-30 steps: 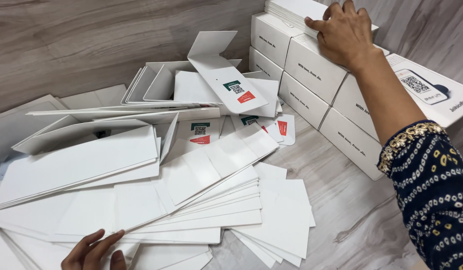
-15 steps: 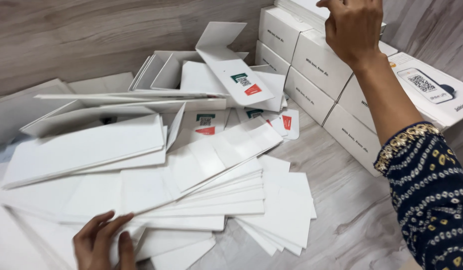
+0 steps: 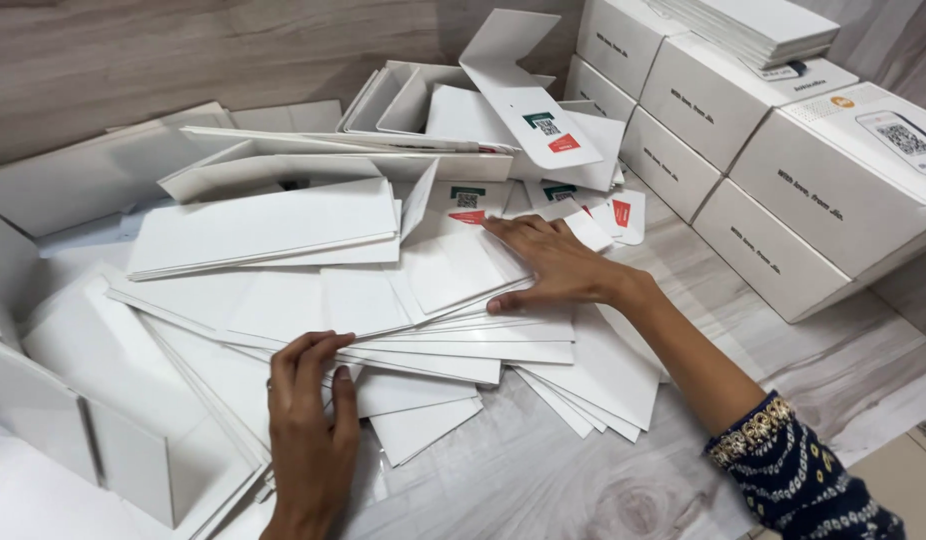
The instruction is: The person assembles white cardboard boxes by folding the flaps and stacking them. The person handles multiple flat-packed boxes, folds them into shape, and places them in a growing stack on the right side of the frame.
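Observation:
A fanned pile of flat white card box blanks (image 3: 383, 300) lies across the pale wood-patterned floor. My left hand (image 3: 308, 410) rests palm down on the near edge of the pile, fingers curled over the top sheets. My right hand (image 3: 548, 265) lies flat on the right side of the same pile, thumb at the sheets' edge and fingers spread toward the blanks with green and red printed patches (image 3: 468, 205). Neither hand has lifted a sheet.
Stacked assembled white boxes (image 3: 773, 170) stand at the right, with flat sheets on top. Half-folded open boxes (image 3: 403, 95) sit at the back centre, more folded white boxes (image 3: 73, 400) at the left. Bare floor (image 3: 583, 480) shows in front.
My right hand has come down from the stacked boxes onto the right side of the pile. My left hand has moved up onto the pile's near edge. The camera has moved closer.

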